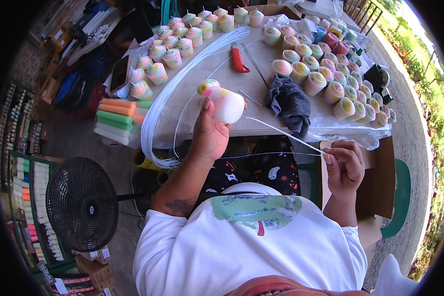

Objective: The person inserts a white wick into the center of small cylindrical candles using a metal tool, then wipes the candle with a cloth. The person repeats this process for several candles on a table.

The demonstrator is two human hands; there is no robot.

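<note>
My left hand (211, 134) grips a white candle (226, 105) flecked with pink and yellow, tilted on its side above the table's front edge. Its plain white end faces right. A small speckled, rounded top (208, 86) shows just behind it; whether it belongs to the same candle I cannot tell. Out to the right, my right hand (344, 166) pinches a white wick (287, 134) between thumb and fingers. The wick's free tip points toward the candle, apart from it. A thinner white strand runs leftward from the same fingers, over my lap.
A long bundle of white wicks (166, 103) curves over the table's left side. Speckled candles with wicks (184, 47) stand behind it; speckled candles (314, 84) crowd the right. A dark cloth (289, 104), red-handled tool (239, 60) and thin metal rod (254, 63) lie between. A black fan (82, 203) stands left.
</note>
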